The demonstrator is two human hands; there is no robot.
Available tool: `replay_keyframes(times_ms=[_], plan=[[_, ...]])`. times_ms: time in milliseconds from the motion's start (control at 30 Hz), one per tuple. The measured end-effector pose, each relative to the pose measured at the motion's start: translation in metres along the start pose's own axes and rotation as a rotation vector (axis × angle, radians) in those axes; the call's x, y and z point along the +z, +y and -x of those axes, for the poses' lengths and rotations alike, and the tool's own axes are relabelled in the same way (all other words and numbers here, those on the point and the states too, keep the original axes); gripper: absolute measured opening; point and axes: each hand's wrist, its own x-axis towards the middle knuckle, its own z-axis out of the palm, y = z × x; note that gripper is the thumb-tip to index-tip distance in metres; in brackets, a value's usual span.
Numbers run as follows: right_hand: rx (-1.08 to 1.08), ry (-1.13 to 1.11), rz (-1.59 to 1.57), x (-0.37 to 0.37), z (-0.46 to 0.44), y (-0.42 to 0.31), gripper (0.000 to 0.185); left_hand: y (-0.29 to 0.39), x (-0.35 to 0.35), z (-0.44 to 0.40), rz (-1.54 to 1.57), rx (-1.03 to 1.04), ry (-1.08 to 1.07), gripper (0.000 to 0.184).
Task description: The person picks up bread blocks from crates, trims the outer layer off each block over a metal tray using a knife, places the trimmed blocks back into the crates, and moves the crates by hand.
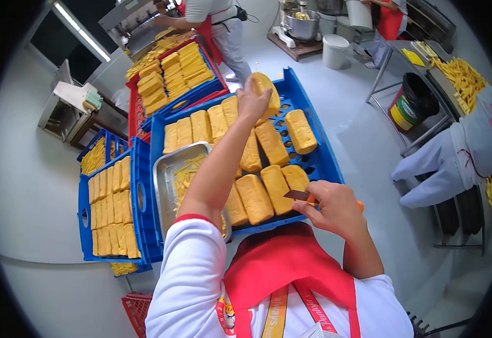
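Note:
At the far end of the blue crate (pixel 326 147), my left hand (pixel 250 102) is closed around a yellow bread loaf (pixel 266 94), which is tilted up above the crate. More loaves (pixel 253 198) lie in rows on the crate's perforated bottom. My right hand (pixel 336 209) grips a small knife (pixel 296 195) with a dark, short blade and an orange handle, over the crate's near right corner. The blade points left, close to the nearest loaves. Partly behind my left forearm, a metal tray (pixel 164 177) holds thin yellow strips.
Another blue crate (pixel 139 197) packed with loaves stands at the left. Beyond, a red crate (pixel 135 107) and a blue one hold sliced pieces. Co-workers (pixel 223 34) stand at the back and right. A white bucket (pixel 335 52) and a mixer (pixel 302 22) are behind.

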Motion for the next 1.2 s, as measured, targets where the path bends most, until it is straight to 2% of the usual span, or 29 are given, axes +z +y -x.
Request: replay_keyframes(times_ms=[67,133,200,267,300,333,400,433,500,600,667,767,800,867,900,967,1033,1067,1100,1133,1200], plan=[[0.052,0.025,-0.021,-0.009,0.011,0.013,0.038,0.006,0.024,-0.001,-0.029,0.014,0.039,0.076],[0.133,0.05,-0.044,-0.017,0.02,0.026,0.033,0.011,0.034,0.0,-0.08,-0.049,-0.099,0.072],[0.21,0.051,-0.057,-0.025,0.025,0.037,0.036,0.008,0.047,0.004,-0.181,-0.049,-0.15,0.067],[0.281,0.051,-0.069,-0.035,0.029,0.048,0.039,0.015,0.046,0.017,-0.534,0.249,-0.176,0.068],[0.33,0.078,-0.078,-0.041,0.03,0.053,0.039,0.017,0.046,0.023,-0.531,0.465,-0.117,0.064],[0.381,0.105,-0.088,-0.045,0.031,0.058,0.04,0.018,0.044,0.029,-0.532,0.464,-0.126,0.064],[0.399,0.121,-0.076,-0.051,0.032,0.07,0.039,0.024,0.034,0.047,-0.304,0.873,-0.488,0.057],[0.41,0.139,-0.058,-0.053,0.032,0.074,0.039,0.027,0.033,0.062,-0.304,0.87,-0.5,0.057],[0.406,0.148,-0.075,-0.054,0.028,0.076,0.039,0.031,0.034,0.09,-0.408,0.845,-0.66,0.057],[0.392,0.16,-0.125,-0.052,0.023,0.077,0.04,0.027,0.036,0.092,-0.304,0.717,-0.644,0.055],[0.358,0.103,-0.158,-0.052,0.02,0.077,0.039,0.022,0.031,0.086,-0.339,0.708,-0.634,0.054],[0.389,0.108,-0.147,-0.047,0.018,0.085,0.042,0.03,0.018,0.093,-0.703,0.76,-0.648,0.055],[0.389,0.107,-0.148,-0.045,0.019,0.088,0.042,0.034,0.009,0.103,-0.705,0.758,-0.649,0.055],[0.384,0.076,-0.115,-0.041,0.023,0.096,0.045,0.039,-0.012,0.127,-0.508,0.868,-0.515,0.051],[0.386,0.074,-0.121,-0.04,0.026,0.096,0.045,0.043,-0.024,0.141,-0.511,0.866,-0.52,0.051],[0.3,0.029,-0.21,-0.039,0.033,0.094,0.057,0.057,-0.055,0.173,-0.386,0.919,-0.568,0.046],[0.254,0.028,-0.273,-0.021,0.046,0.107,0.063,0.074,-0.089,0.209,-0.45,0.751,-0.742,0.04],[0.21,0.029,-0.333,-0.01,0.051,0.113,0.071,0.072,-0.098,0.224,-0.451,0.748,-0.741,0.04],[0.208,0.027,-0.333,-0.003,0.054,0.114,0.071,0.069,-0.107,0.239,-0.488,0.669,-0.804,0.037],[0.268,0.066,-0.392,0.003,0.058,0.114,0.073,0.066,-0.115,0.253,-0.522,0.588,-0.867,0.035],[0.332,0.098,-0.449,0.02,0.066,0.116,0.074,0.049,-0.125,0.287,-0.461,0.526,-0.861,0.031]])
